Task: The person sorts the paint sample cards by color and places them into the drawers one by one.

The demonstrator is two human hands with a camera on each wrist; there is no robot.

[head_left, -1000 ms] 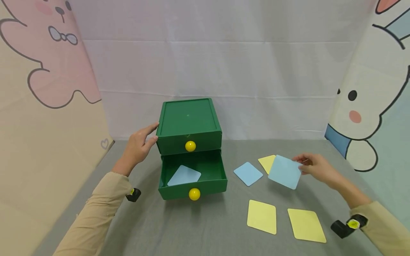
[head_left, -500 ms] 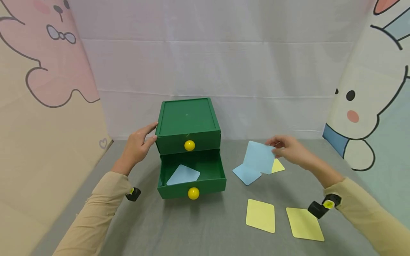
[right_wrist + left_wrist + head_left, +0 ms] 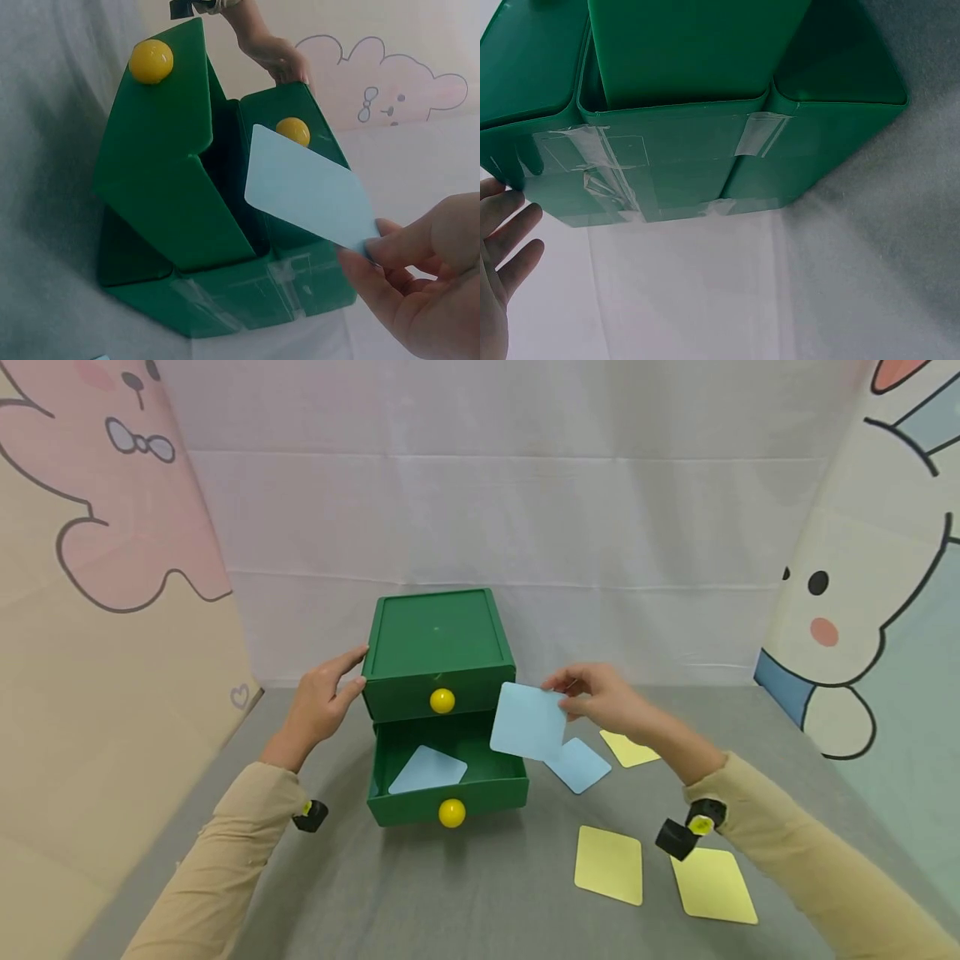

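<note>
A green drawer unit [image 3: 438, 631] with yellow knobs stands on the table, its middle drawer [image 3: 491, 795] pulled out. Inside that drawer lies one light blue square card [image 3: 427, 770]. My right hand [image 3: 611, 700] pinches another light blue card [image 3: 525, 722] by one corner, between thumb and fingers. The held card overlaps the drawer's right end in the head view; the right wrist view shows the card [image 3: 300, 184] tilted beside the drawer opening. With extended fingers, my left hand [image 3: 315, 703] touches the upper left side of the unit, also seen in the left wrist view.
Right of the unit, a blue card [image 3: 579, 768] lies on the grey table cloth [image 3: 337, 893]. A yellow card [image 3: 628, 750] lies behind it, and two more yellow cards [image 3: 609, 864] nearer the front. A pale cloth [image 3: 495, 518] hangs behind the unit.
My right hand has carried the pinched blue card leftward from above the cards on the table to the drawer's right side. The left hand has stayed against the unit.
</note>
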